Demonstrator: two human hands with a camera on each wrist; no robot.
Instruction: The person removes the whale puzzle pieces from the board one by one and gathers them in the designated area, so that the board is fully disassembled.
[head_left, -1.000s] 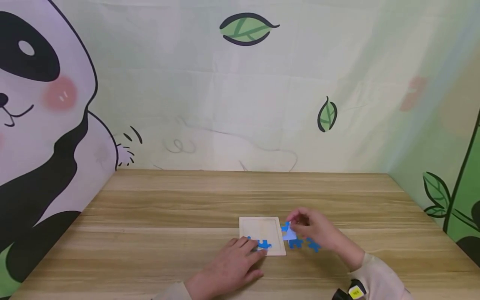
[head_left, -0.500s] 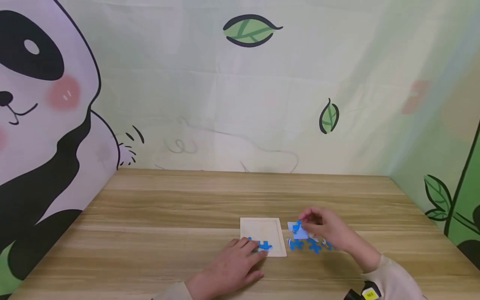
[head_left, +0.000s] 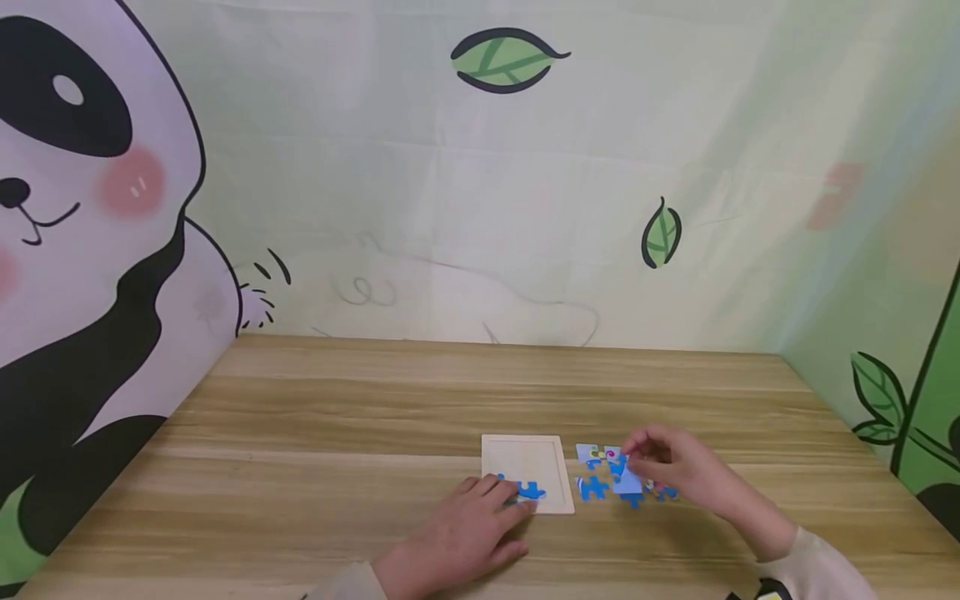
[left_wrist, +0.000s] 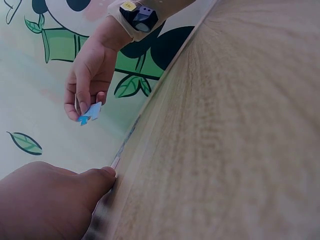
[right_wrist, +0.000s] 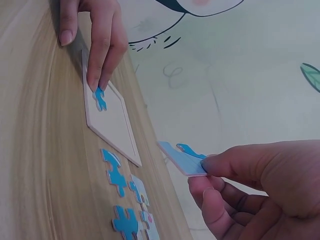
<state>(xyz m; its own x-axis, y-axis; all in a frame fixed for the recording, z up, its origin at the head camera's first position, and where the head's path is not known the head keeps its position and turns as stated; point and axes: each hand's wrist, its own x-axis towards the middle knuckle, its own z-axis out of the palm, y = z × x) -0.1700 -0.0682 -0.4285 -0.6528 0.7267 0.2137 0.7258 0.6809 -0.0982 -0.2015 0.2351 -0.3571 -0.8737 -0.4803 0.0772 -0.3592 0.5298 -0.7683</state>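
Observation:
My right hand [head_left: 686,473] pinches a light-blue jigsaw piece [right_wrist: 184,161] between thumb and fingers, above the loose pieces in the head view. Its printed face carries a darker blue shape. My left hand [head_left: 461,533] rests on the lower left of a pale wooden puzzle tray [head_left: 525,457], fingers extended. Under and beside those fingertips lies a blue jigsaw part [head_left: 531,490] inside the tray, partly covered. In the left wrist view the thumb [left_wrist: 100,180] lies at the tray's edge.
Several loose jigsaw pieces [head_left: 592,488] lie right of the tray, some hidden behind the right hand and the held piece. The wooden tabletop [head_left: 360,400] runs back to a printed backdrop [head_left: 420,192] with a panda and leaves.
My right hand has moved right with the pinched piece, away from the tray and across the loose pieces, uncovering some on the left. My left hand has stayed put.

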